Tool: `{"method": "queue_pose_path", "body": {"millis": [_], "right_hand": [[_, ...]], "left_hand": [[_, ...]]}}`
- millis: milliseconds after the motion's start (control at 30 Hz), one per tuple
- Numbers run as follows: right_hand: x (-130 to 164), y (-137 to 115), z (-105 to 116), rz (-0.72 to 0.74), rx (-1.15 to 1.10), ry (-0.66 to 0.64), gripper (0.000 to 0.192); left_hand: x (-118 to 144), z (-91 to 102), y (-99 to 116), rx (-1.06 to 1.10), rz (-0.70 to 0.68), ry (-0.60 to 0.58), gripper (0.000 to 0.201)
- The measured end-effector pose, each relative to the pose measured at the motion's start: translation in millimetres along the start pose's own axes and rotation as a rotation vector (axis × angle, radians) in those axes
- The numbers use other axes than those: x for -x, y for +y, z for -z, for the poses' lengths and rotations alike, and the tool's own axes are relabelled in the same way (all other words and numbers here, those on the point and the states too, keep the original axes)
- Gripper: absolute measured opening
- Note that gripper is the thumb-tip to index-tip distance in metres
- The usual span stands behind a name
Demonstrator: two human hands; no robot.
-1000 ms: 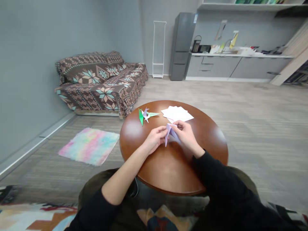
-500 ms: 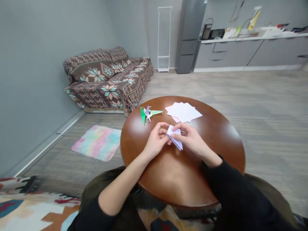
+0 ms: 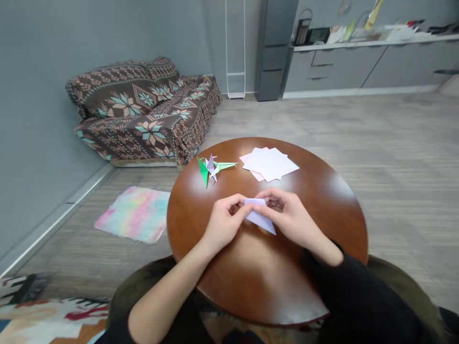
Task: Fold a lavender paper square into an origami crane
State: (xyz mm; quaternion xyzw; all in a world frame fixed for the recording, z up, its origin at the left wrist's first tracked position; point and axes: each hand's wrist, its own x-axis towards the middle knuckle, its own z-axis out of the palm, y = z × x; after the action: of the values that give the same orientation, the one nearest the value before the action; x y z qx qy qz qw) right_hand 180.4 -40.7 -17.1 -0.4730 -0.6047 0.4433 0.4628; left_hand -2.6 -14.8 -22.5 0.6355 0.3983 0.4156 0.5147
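A piece of folded lilac origami paper [image 3: 263, 221] is pinched between both hands over the near half of the round table. My left hand [image 3: 227, 219] grips its left upper edge, thumb in front and fingers behind. My right hand [image 3: 285, 214] holds the upper right part, its thumb meeting the left thumb on the paper's face. The fingers cover much of the top, and a pointed lower corner sticks out at the lower right. Beyond the left hand lie several folded paper cranes, among them a green crane [image 3: 203, 172], a lilac crane [image 3: 211, 168] and a pale green crane [image 3: 223, 166].
A fanned stack of pale paper sheets [image 3: 273, 163] lies at the back of the brown round table [image 3: 322, 200]. A patterned sofa [image 3: 143, 112] stands beyond at left, with a pastel rug [image 3: 134, 215] on the floor. A fridge [image 3: 274, 52] and kitchen cabinets [image 3: 340, 71] line the far wall.
The folded paper has turned so its top edge lies level. My left hand has come closer in, its thumb now on the paper beside the right thumb. The view has tipped downward slightly.
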Motion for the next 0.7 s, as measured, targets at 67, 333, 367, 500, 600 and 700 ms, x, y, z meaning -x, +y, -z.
{"method": "queue_pose_path", "body": {"millis": [67, 333, 367, 500, 600, 700], "right_hand": [[1, -1, 0, 0.016, 0.015, 0.001, 0.023], [3, -1, 1, 0.028, 0.099, 0.071, 0.023], [3, -2, 3, 0.020, 0.105, 0.086, 0.025], [4, -3, 12, 0.005, 0.103, 0.008, 0.018], [5, 1, 19, 0.023, 0.014, -0.012, 0.009], [5, 6, 21, 0.056, -0.080, 0.063, 0.007]], "left_hand": [[1, 0.1, 1, -0.006, 0.001, -0.004, 0.023], [8, -5.7, 1, 0.091, 0.055, -0.011, 0.025], [8, -5.8, 1, 0.106, 0.062, -0.003, 0.026], [4, -3.4, 0, 0.180, 0.022, 0.093, 0.029], [1, -1.9, 1, 0.251, 0.019, 0.069, 0.034], [1, -2.7, -1, 0.290, 0.053, -0.019, 0.035]]}}
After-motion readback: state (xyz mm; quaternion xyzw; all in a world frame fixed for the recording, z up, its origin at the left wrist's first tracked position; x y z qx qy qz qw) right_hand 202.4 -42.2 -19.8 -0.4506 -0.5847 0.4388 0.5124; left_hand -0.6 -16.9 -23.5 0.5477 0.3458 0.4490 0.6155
